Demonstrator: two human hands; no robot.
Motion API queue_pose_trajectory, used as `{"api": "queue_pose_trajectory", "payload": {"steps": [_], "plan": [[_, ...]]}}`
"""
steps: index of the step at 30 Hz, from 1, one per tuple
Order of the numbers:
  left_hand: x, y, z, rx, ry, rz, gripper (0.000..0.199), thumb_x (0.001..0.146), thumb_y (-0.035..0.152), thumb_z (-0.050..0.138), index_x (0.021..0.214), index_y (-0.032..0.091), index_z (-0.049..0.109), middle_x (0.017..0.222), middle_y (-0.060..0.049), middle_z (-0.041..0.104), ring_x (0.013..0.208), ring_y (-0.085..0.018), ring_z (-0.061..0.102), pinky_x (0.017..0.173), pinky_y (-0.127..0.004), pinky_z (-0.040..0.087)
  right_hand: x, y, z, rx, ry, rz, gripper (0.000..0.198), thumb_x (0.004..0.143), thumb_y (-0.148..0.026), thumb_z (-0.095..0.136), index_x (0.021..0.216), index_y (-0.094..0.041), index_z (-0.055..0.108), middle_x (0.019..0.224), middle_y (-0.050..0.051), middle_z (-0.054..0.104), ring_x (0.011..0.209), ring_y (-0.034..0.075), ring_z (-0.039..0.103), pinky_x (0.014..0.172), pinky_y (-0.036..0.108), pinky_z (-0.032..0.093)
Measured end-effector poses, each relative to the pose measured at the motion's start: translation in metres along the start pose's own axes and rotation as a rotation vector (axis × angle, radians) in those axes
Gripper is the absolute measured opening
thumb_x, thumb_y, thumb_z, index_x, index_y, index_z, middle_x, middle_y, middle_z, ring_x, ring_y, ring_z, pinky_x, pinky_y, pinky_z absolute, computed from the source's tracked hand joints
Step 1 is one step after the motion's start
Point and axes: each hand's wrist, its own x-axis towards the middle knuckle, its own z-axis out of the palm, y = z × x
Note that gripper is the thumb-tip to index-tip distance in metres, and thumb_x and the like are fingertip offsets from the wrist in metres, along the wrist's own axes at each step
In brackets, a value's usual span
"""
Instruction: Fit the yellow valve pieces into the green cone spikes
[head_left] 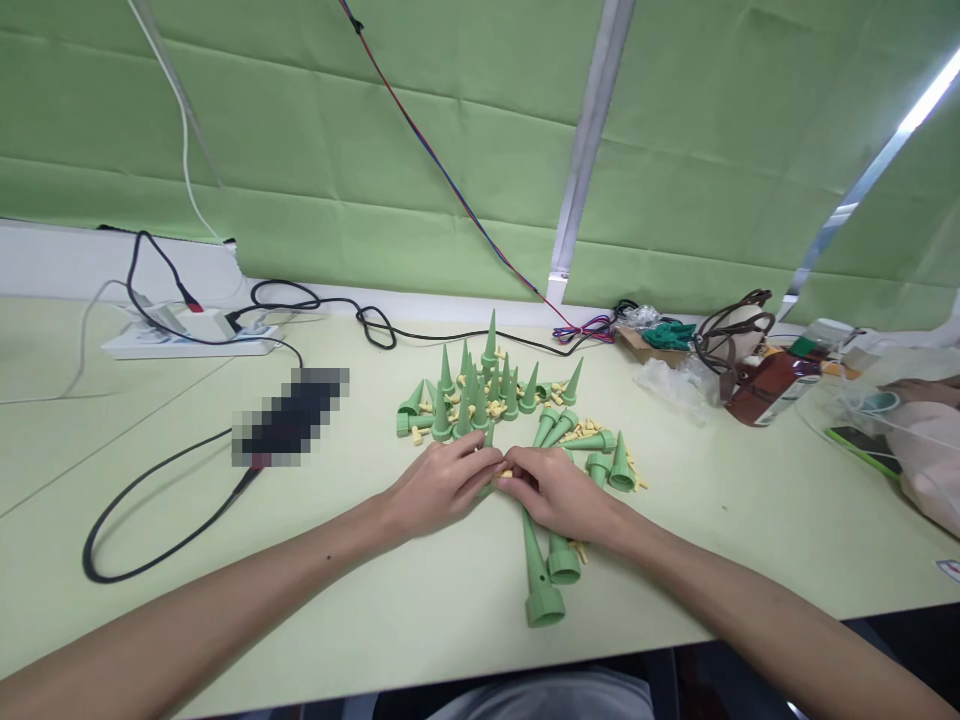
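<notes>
My left hand (442,485) is closed around a green plastic cone spike (490,436), mostly hidden by the fingers. Fingertips of my right hand (562,490) pinch a small pale-yellow plastic piece (506,474) against it; how far the two fit together cannot be seen. Just beyond the hands stands a cluster of upright green spikes (463,412) with yellow pieces among them. More green spikes lie around my right hand, one long spike (544,604) pointing its wide capped end toward me. Loose yellow pieces (589,430) lie in a pile behind that hand.
On the left are a pixelated dark device (292,418) with a looped black cable and a white power strip (191,335). At the right stand a brown bottle (776,385), crumpled clear plastic (679,388) and a green-edged phone (862,450). A green blind (450,150) hangs behind the table.
</notes>
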Motion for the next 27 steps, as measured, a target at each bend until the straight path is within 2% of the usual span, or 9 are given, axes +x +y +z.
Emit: {"api": "queue_pose_trajectory", "payload": {"steps": [27], "plan": [[0.0000, 0.0010, -0.0013, -0.017, 0.004, 0.011, 0.015, 0.101, 0.019, 0.047, 0.102, 0.015, 0.061, 0.080, -0.003, 0.055, 0.062, -0.011, 0.052, 0.055, -0.022, 0.040, -0.0001, -0.0030, -0.0016, -0.022, -0.034, 0.012, 0.018, 0.098, -0.019, 0.050, 0.080, -0.020, 0.049, 0.071, -0.002, 0.057, 0.062, 0.013, 0.051, 0.060, 0.023, 0.034]]}}
